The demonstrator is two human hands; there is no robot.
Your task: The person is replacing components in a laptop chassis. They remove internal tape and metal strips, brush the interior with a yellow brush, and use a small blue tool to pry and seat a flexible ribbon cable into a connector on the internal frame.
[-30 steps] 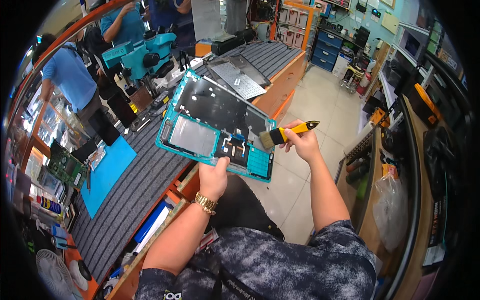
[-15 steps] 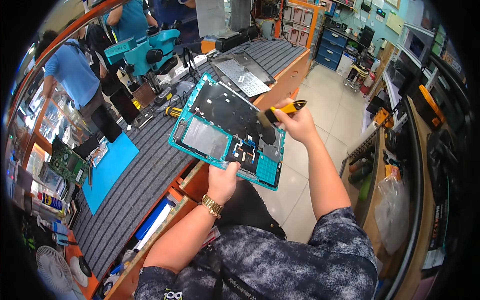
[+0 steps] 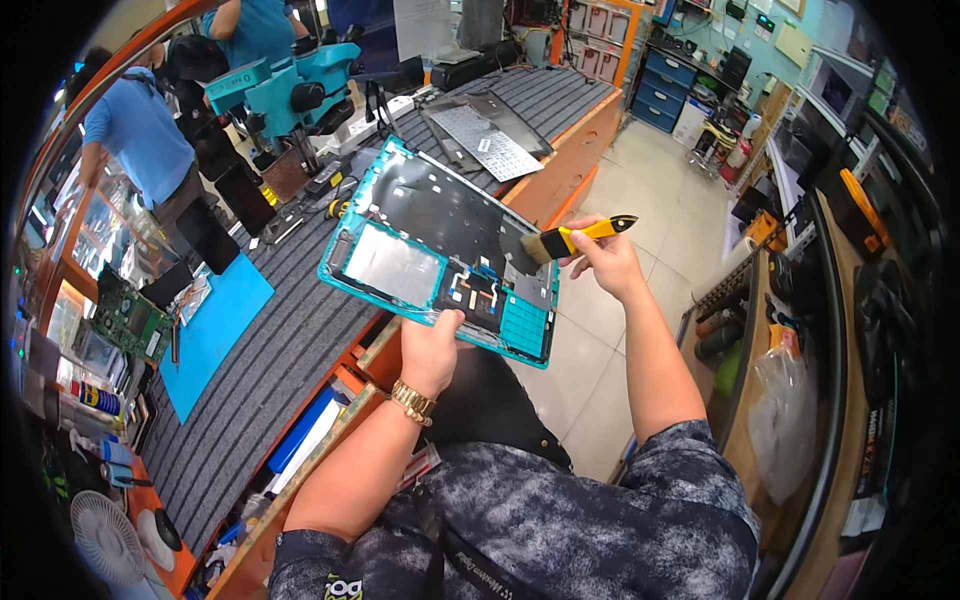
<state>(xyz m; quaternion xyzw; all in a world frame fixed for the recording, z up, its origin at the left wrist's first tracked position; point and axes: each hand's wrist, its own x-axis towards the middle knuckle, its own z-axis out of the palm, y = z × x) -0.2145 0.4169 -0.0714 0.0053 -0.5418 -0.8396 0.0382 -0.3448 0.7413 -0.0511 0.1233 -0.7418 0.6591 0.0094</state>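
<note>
My left hand (image 3: 430, 352) grips the near edge of a laptop palmrest cover (image 3: 405, 210), thumb on its inner face. The cover is teal with a black inside, a pale touchpad-side panel and small ribbon cables, and it is tilted in the air beside the bench. In my right hand (image 3: 608, 262) is a paintbrush (image 3: 590, 232) with a yellow and black handle. Its bristles lie at the right side of the cover's black inner face; whether they press on it I cannot tell.
A grey striped bench (image 3: 270, 360) runs along the left, bearing a blue mat (image 3: 222, 330), a green circuit board (image 3: 125, 318), a teal microscope (image 3: 300, 90) and a loose keyboard (image 3: 485, 143). An open drawer (image 3: 300, 465) juts out below. Shelves stand right; people stand beyond the bench.
The cover and my left hand have shifted slightly left and down. My right hand has tipped the paintbrush flatter, and its bristles now show more clearly at the cover's right side.
</note>
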